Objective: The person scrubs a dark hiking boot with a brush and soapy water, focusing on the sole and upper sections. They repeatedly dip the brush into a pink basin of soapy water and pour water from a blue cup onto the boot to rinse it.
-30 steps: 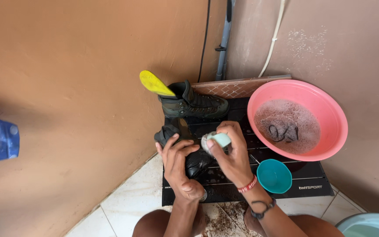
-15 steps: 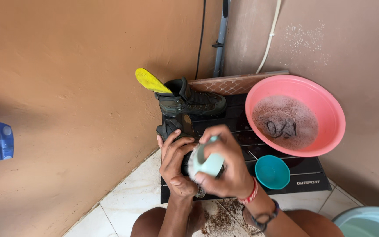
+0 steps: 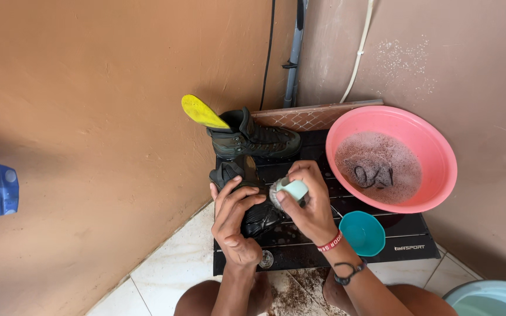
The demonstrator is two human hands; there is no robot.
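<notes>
- Head view: the left hand (image 3: 236, 217) lies wrapped over a black boot (image 3: 252, 205), fingers curled and pressed onto its upper, holding it down on a black mat (image 3: 408, 231).
- The right hand (image 3: 310, 202) is clenched around a pale green scrubbing brush (image 3: 291, 190), which touches the boot's side at about 3 o'clock from it.
- A second black boot (image 3: 256, 139) stands at 12 o'clock from the held one, just beside it, with a yellow insole (image 3: 202, 112) sticking out of its opening toward 10 o'clock.
- A pink basin (image 3: 440, 152) of foamy, dirty water sits at 2 o'clock from the hands; dark laces (image 3: 373, 174) lie in the water.
- A small teal bowl (image 3: 362, 232) rests on the mat at 4 o'clock from the right hand, close to the wrist.
- A patterned tile (image 3: 306, 119) leans against the wall behind the boots.
- A pale blue tub (image 3: 490, 301) shows at the lower right corner, well apart.
</notes>
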